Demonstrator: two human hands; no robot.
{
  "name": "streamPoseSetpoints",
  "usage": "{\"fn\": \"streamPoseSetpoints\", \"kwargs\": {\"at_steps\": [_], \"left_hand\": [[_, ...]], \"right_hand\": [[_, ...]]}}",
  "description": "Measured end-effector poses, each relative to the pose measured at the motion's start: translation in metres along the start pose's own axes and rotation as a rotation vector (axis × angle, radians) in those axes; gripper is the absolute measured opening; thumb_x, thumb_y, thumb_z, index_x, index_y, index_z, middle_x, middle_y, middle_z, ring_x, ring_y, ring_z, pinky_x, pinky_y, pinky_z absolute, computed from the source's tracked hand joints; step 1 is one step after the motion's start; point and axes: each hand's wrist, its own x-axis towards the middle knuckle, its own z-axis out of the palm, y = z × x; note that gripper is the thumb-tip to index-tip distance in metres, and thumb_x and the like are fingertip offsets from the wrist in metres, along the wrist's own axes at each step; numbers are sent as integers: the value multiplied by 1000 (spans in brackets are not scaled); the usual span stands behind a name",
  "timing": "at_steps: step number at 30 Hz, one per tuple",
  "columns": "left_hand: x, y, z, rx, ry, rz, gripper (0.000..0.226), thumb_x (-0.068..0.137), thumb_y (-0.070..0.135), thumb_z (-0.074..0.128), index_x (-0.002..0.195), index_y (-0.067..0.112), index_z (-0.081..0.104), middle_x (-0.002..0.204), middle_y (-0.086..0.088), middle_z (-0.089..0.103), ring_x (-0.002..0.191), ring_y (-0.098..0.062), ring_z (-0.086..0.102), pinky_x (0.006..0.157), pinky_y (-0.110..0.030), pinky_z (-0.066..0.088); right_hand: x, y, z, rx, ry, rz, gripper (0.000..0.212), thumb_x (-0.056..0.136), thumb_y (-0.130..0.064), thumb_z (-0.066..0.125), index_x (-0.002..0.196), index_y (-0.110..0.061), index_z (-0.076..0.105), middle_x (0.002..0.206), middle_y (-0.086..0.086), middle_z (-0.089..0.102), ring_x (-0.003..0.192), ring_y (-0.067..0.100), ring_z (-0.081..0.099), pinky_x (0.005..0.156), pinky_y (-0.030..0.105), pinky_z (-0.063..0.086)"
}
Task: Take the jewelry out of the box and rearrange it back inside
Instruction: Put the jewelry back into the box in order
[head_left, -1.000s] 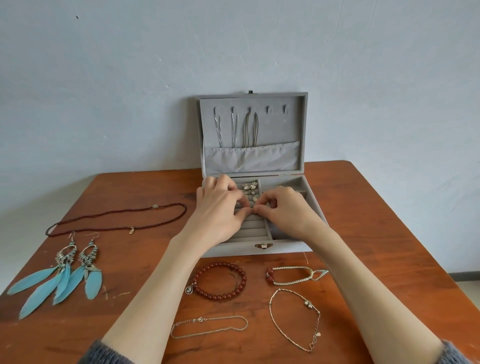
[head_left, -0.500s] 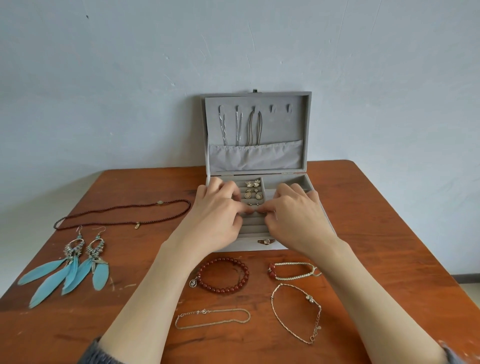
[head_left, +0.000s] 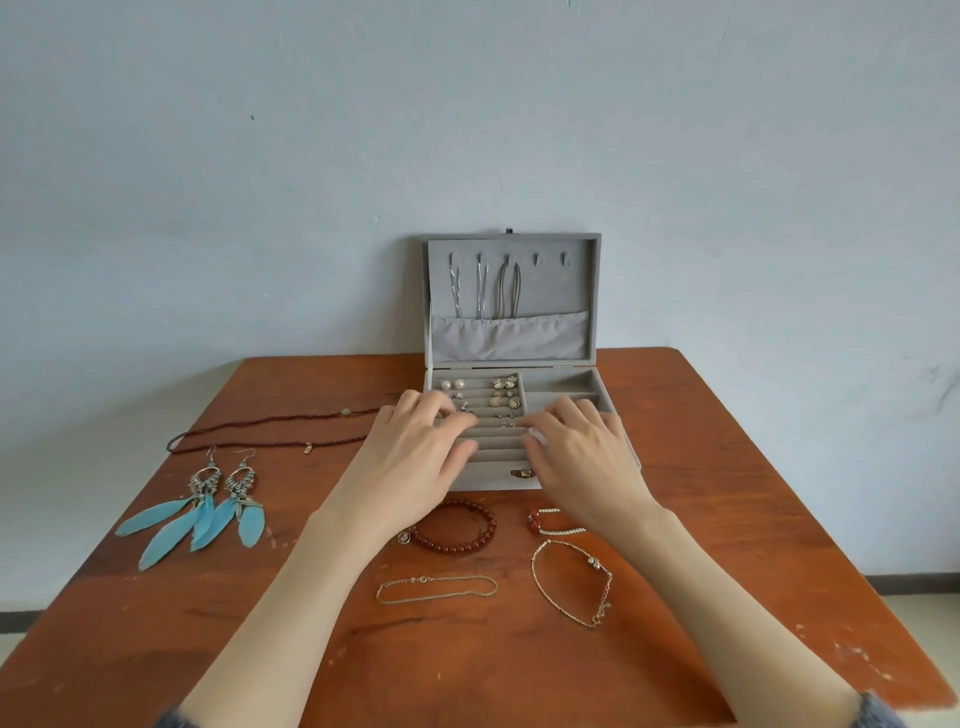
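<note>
A grey velvet jewelry box (head_left: 587, 385) stands open at the table's back edge, its lid (head_left: 550, 291) upright with several chains (head_left: 483, 286) hanging inside. Pearl studs (head_left: 452, 384) and small earrings (head_left: 505, 396) sit in the ring rolls. My left hand (head_left: 415, 452) and my right hand (head_left: 582, 457) hover over the rolls a little apart, fingers loosely bent, fingertips near the velvet rows. I see nothing held in either hand. Their palms hide the box's front corners.
On the wooden table (head_left: 727, 519) lie a red bead bracelet (head_left: 467, 543), a pearl bracelet (head_left: 553, 527), a gold chain bracelet (head_left: 571, 587), a thin chain (head_left: 436, 590), blue feather earrings (head_left: 208, 509) and a dark bead necklace (head_left: 270, 431). A wall stands behind.
My two hands, which were pinched together over the middle rolls, have drawn apart and back toward me. More of the earring rows now shows between them.
</note>
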Motion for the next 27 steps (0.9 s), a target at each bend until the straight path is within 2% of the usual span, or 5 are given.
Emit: {"fn": "streamPoseSetpoints", "kwargs": {"at_steps": [8,13,15,20,27], "left_hand": [[-59,-10,-22,-56,-85,-107,34,99,32,32,125,20,51,118,3,55,108,-16,50,86,-28,41],[-85,-16,-23,-82,-112,-158,35,99,30,31,126,20,50,120,3,54,111,-13,49,88,-25,40],[-92,-15,-21,-92,-125,-166,35,99,31,31,128,22,49,122,4,52,112,-11,48,88,-23,42],[-102,-16,-16,-90,-98,-144,32,97,31,38,124,22,54,116,4,52,106,-12,50,85,-27,48],[-100,-15,-13,-42,-105,-124,33,97,33,40,125,23,54,116,4,49,104,-13,49,84,-28,47]], "right_hand": [[-32,-40,-15,73,-46,-117,43,89,-35,28,105,-17,64,93,1,67,85,27,60,75,41,45],[-47,-60,-13,40,-88,-161,40,86,-37,31,95,-20,67,85,-1,65,81,25,62,71,39,48],[-50,-64,-9,56,-117,-199,45,86,-39,29,91,-19,68,90,1,64,88,26,59,79,41,45],[-53,-64,-6,103,-217,-230,26,92,-37,49,103,-23,68,112,-4,58,111,19,45,101,36,28],[-45,-66,-6,94,-250,-213,21,93,-30,50,103,-22,67,112,-5,60,113,18,45,98,33,25]]}}
